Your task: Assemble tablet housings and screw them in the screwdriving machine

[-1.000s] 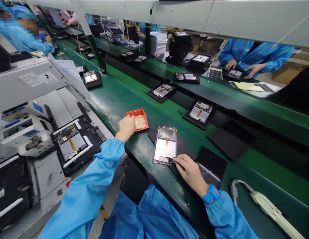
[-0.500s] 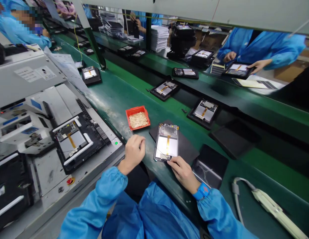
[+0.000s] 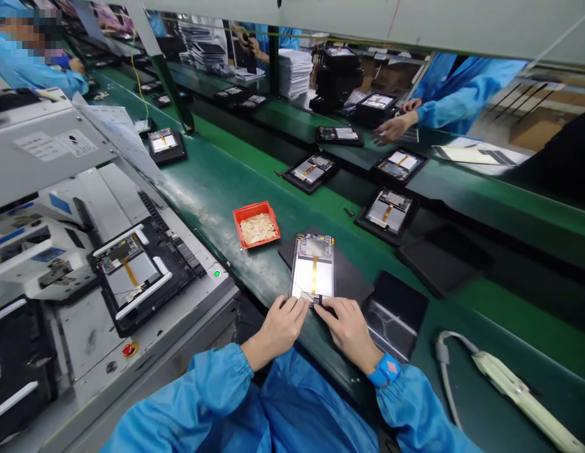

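Observation:
An opened tablet [image 3: 314, 264], its metal shield, pale battery and orange ribbon cable showing, lies on a dark flat pad [image 3: 351, 277] at the bench edge. My left hand [image 3: 284, 326] is at its lower left edge, fingers curled together with the tips on the rim. My right hand [image 3: 350, 327], wearing a blue wrist strap [image 3: 384, 370], has thumb and fingers closed at the lower right corner, by a small black part. A thin dark wire crosses the tablet's lower end. Whether a tiny piece sits between the fingertips is hidden.
A red tray [image 3: 257, 225] of small beige pieces stands beyond my left hand. Right of the tablet are a dark glossy panel [image 3: 399, 314] and a pale electric screwdriver [image 3: 523, 390]. A machine [image 3: 179, 308] fills the left. More open tablets [image 3: 389, 212] sit along the line; a co-worker's hand [image 3: 391, 128] reaches there.
My left hand has come right and down, from beside the tray to the tablet's lower edge. My right hand stays at its corner. Across the line, a co-worker's tablet is now set down on the line.

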`<action>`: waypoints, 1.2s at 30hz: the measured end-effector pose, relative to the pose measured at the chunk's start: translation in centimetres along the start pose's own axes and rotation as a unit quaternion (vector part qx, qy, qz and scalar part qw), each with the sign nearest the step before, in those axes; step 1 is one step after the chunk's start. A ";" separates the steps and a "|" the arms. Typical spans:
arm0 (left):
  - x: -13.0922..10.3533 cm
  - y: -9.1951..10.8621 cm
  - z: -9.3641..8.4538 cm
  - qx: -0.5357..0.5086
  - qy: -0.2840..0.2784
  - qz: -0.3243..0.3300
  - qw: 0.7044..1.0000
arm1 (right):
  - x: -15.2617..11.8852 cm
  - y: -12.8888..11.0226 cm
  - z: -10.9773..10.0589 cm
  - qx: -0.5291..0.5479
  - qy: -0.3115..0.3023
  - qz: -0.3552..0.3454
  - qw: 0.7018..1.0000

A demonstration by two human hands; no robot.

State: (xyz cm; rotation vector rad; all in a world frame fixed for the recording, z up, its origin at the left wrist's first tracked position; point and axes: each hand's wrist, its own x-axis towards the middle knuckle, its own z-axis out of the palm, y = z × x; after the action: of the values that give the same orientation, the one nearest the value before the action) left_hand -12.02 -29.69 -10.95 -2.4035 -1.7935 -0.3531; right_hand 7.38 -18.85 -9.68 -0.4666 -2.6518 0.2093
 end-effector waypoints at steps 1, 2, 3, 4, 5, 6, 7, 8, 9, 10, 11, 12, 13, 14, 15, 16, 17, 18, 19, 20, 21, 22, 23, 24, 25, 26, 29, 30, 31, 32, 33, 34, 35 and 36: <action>-0.1 0.1 0.1 0.009 0.003 0.008 1.000 | -0.1 -0.1 -0.1 -0.006 -0.004 0.008 1.000; -0.2 0.1 0.2 0.016 0.006 0.015 1.000 | -0.3 -0.2 -0.3 -0.009 -0.009 0.014 1.000; -0.2 0.1 0.3 0.021 0.008 0.021 1.000 | -0.4 -0.2 -0.4 -0.010 -0.015 0.020 1.000; -0.2 0.1 0.3 0.023 0.009 0.026 0.999 | -0.5 -0.2 -0.4 -0.011 -0.020 0.024 0.999; -0.2 0.1 0.2 0.023 0.007 0.029 0.999 | -0.6 -0.2 -0.4 -0.012 -0.026 0.027 0.999; -0.1 0.0 0.2 0.020 0.004 0.032 0.999 | -0.7 -0.1 -0.4 -0.013 -0.033 0.031 0.999; -0.1 0.0 0.1 0.016 0.000 0.034 0.999 | -0.8 0.0 -0.4 -0.014 -0.039 0.035 0.999; 0.0 0.0 0.0 0.011 -0.004 0.037 0.999 | -0.9 0.1 -0.3 -0.015 -0.042 0.038 0.998; 0.1 0.0 0.0 0.008 -0.007 0.039 0.999 | -0.9 0.1 -0.3 -0.016 -0.044 0.039 0.998; 0.2 0.0 -0.1 0.007 -0.009 0.040 0.999 | -1.0 0.2 -0.2 -0.015 -0.045 0.040 0.998; 0.2 0.0 -0.1 0.008 -0.009 0.042 0.999 | -1.0 0.3 -0.2 -0.013 -0.047 0.039 0.998; 0.2 0.0 -0.1 0.010 -0.008 0.044 0.999 | -1.0 0.3 -0.2 -0.012 -0.050 0.037 0.998; 0.1 -0.1 0.0 0.013 -0.007 0.045 0.999 | -1.0 0.3 -0.3 -0.012 -0.056 0.034 0.998; 0.0 -0.1 0.0 0.014 -0.006 0.047 0.999 | -1.0 0.3 -0.3 -0.012 -0.062 0.031 0.998; 0.0 -0.1 0.0 0.015 -0.006 0.048 0.999 | -0.9 0.3 -0.4 -0.014 -0.067 0.029 0.997; -0.1 -0.2 0.1 0.014 -0.006 0.049 0.999 | -0.9 0.3 -0.5 -0.017 -0.071 0.028 0.997; -0.2 -0.2 0.1 0.012 -0.006 0.049 0.999 | -0.8 0.3 -0.6 -0.019 -0.075 0.028 0.997; -0.3 -0.3 0.1 0.007 -0.005 0.049 0.999 | -0.7 0.2 -0.6 -0.019 -0.077 0.028 0.996; -0.3 -0.4 0.1 -0.003 -0.003 0.048 0.999 | -0.6 0.1 -0.7 -0.017 -0.078 0.029 0.996; -0.4 -0.5 0.1 -0.018 0.002 0.046 0.999 | -0.5 0.0 -0.8 -0.015 -0.079 0.029 0.996; -0.4 -0.7 0.0 -0.043 0.008 0.041 0.998 | -0.4 -0.1 -0.8 -0.012 -0.080 0.029 0.996; -0.4 -0.9 0.0 -0.077 0.016 0.027 0.997 | -0.4 -0.1 -0.8 -0.011 -0.080 0.029 0.996; -0.3 -1.2 -0.2 -0.122 0.032 -0.007 0.992 | -0.3 -0.2 -0.8 -0.010 -0.080 0.029 0.996; -0.2 -1.4 -0.3 -0.176 0.054 -0.062 0.981 | -0.3 -0.2 -0.8 -0.011 -0.079 0.028 0.996; 0.0 -1.7 -0.4 -0.238 0.078 -0.135 0.959 | -0.4 -0.2 -0.8 -0.012 -0.079 0.027 0.996; 0.3 -1.9 -0.4 -0.306 0.097 -0.218 0.922 | -0.4 -0.1 -0.7 -0.013 -0.079 0.026 0.996; 1.5 -2.2 -0.2 -0.526 0.059 -0.403 0.747 | -0.6 0.1 -0.7 -0.014 -0.083 0.023 0.996; 1.9 -2.1 -0.1 -0.595 0.020 -0.421 0.684 | -0.7 0.1 -0.7 -0.013 -0.084 0.023 0.996; 2.3 -2.0 0.1 -0.652 -0.013 -0.427 0.627 | -0.7 0.2 -0.7 -0.013 -0.086 0.023 0.996; 2.7 -1.8 0.3 -0.694 -0.033 -0.425 0.580 | -0.7 0.2 -0.7 -0.013 -0.087 0.022 0.996; 3.0 -1.6 0.5 -0.722 -0.040 -0.423 0.547 | -0.7 0.3 -0.7 -0.013 -0.088 0.020 0.996; 3.3 -1.4 0.6 -0.736 -0.037 -0.424 0.526 | -0.8 0.3 -0.7 -0.014 -0.088 0.016 0.996; 3.6 -1.1 0.7 -0.740 -0.029 -0.430 0.516 | -0.8 0.3 -0.7 -0.014 -0.088 0.013 0.996; 3.8 -0.8 0.8 -0.738 -0.019 -0.438 0.513 | -0.9 0.3 -0.6 -0.016 -0.087 0.009 0.996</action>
State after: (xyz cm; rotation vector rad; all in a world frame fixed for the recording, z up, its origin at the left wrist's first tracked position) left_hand -11.72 -25.76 -10.78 -1.1087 -3.2253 -2.8917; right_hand 8.47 -18.83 -9.51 -0.5045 -2.8257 0.2233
